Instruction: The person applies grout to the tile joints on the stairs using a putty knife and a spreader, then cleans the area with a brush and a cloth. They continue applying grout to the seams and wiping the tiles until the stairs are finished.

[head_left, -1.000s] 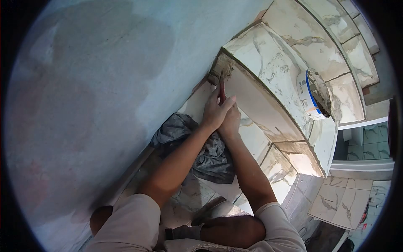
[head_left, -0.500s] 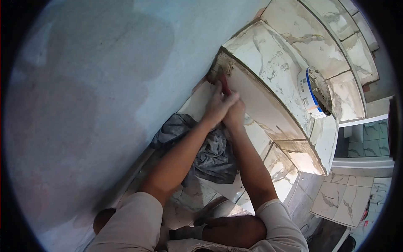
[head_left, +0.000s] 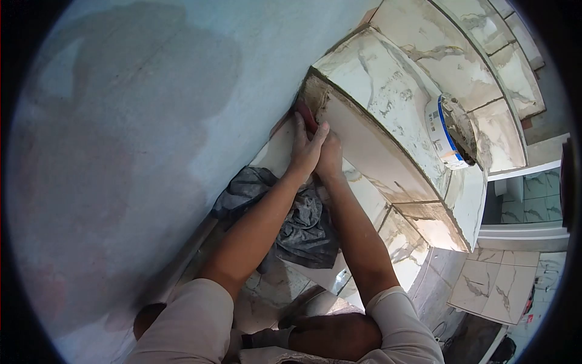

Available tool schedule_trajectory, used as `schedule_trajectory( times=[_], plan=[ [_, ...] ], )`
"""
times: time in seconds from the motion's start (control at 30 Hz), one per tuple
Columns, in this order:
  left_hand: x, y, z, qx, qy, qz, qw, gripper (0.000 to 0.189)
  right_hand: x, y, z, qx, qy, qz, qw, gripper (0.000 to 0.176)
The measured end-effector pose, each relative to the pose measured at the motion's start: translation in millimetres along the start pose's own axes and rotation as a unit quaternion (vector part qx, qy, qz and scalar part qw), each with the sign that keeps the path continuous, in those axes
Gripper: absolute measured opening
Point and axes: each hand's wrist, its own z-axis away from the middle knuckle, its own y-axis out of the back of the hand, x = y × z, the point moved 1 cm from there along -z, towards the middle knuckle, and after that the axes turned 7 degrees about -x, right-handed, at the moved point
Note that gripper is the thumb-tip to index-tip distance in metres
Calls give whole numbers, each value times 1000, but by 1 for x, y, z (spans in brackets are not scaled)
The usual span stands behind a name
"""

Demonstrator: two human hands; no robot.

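A red-handled tool [head_left: 307, 116] reaches into the corner where the stair riser [head_left: 370, 151] meets the painted wall [head_left: 151, 133]; its working end is hidden or too small to name. My right hand [head_left: 329, 155] is closed around its lower part, the fingers mostly out of sight. Against it lies my left hand [head_left: 307, 145], its fingers along the tool's wall side and its thumb across toward the right hand. A crumpled grey cloth [head_left: 303, 215] lies on the step below my forearms.
A white bucket with a blue rim [head_left: 447, 133], crusted with mortar, stands on the marble-patterned tread [head_left: 376, 67] to the right. More tiled steps [head_left: 485, 30] curve upward beyond it. A tiled floor and doorway [head_left: 527, 206] show at lower right.
Both hands have shifted slightly up and left with the tool, closer to the wall corner. Less of the red handle's length shows, and its angle differs. The view has shifted a little.
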Motion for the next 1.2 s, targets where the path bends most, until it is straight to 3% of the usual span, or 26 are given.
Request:
schedule_trajectory(
  times=[0.13,0.27,0.33,0.37,0.43,0.47,0.57,0.7,0.77,0.87,1.0,1.07,1.2],
  plan=[
    [-2,-9,-4,21,6,-61,998,93,6,-1,-3,33,-20,51,998,27],
    [0,-7,2,11,20,-21,1000,96,1,4,8,10,-22,94,995,24],
    [7,-4,16,-122,45,41,991,93,-1,10,29,5,-68,109,992,21],
    [8,-4,23,-123,43,39,991,93,-2,13,43,6,-67,108,992,21],
    [2,-9,38,-172,39,-9,984,68,-6,20,67,40,-30,108,993,19],
    [-1,-14,47,-105,-32,-90,990,68,-7,23,67,38,-28,108,993,19],
    [4,-20,51,-51,-81,-14,995,71,-14,30,66,38,-4,18,999,18],
    [14,-13,29,-57,-64,57,995,79,-5,20,36,1,-3,14,1000,18],
    [2,-7,18,-4,-6,-17,1000,81,2,9,25,0,-14,2,1000,18],
    [-1,-6,5,45,-16,-34,998,81,6,-5,10,15,3,15,1000,18],
    [7,-1,-1,36,24,-3,999,73,8,-9,9,26,5,68,997,19],
    [11,0,8,-58,5,96,994,66,5,-6,16,23,-4,92,995,20],
    [28,-2,34,-112,-47,32,992,63,-10,4,45,61,24,54,996,20]
  ],
)
